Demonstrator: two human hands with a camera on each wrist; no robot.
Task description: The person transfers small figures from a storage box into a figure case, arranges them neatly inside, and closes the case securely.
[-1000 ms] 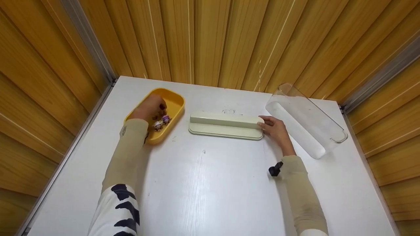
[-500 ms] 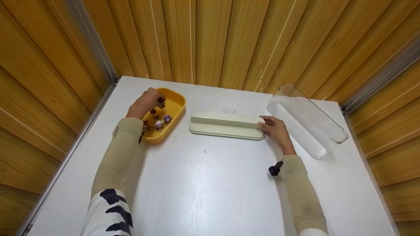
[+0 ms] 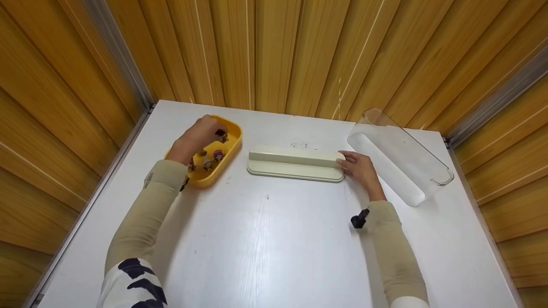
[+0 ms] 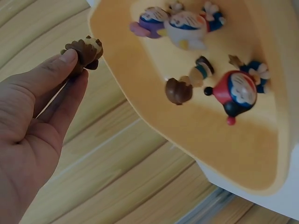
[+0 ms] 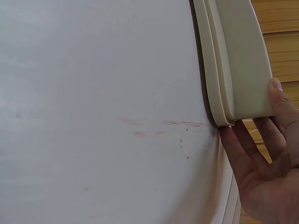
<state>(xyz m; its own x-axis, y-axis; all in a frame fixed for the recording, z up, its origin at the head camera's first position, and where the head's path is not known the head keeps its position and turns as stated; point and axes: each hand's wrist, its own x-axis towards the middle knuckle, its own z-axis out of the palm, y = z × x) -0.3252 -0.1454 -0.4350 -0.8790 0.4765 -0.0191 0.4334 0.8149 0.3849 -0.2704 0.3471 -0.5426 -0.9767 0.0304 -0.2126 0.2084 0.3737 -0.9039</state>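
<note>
In the head view, your left hand (image 3: 195, 137) is pinching a figurine (image 3: 223, 137) over the smooth yellow tray (image 3: 204, 183); your right hand (image 3: 361, 171) is gripping the glossy pale-green stepped stand (image 3: 295, 158) on the desk (image 3: 278, 239). In the left wrist view, the figurine is showing a scalloped brown top. In the right, the stand's corner is curving smoothly.

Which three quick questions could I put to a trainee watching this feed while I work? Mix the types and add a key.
1. Multiple choice: what does the left hand pinch?
a) the rim of the yellow tray
b) a brown figurine
c) the purple-hatted figurine
2. True or false: the right hand touches one end of the pale green stand.
3. Fill in: in the head view, the clear case lies to the ____ of the stand.

Key: 1. b; 2. true; 3. right
</note>
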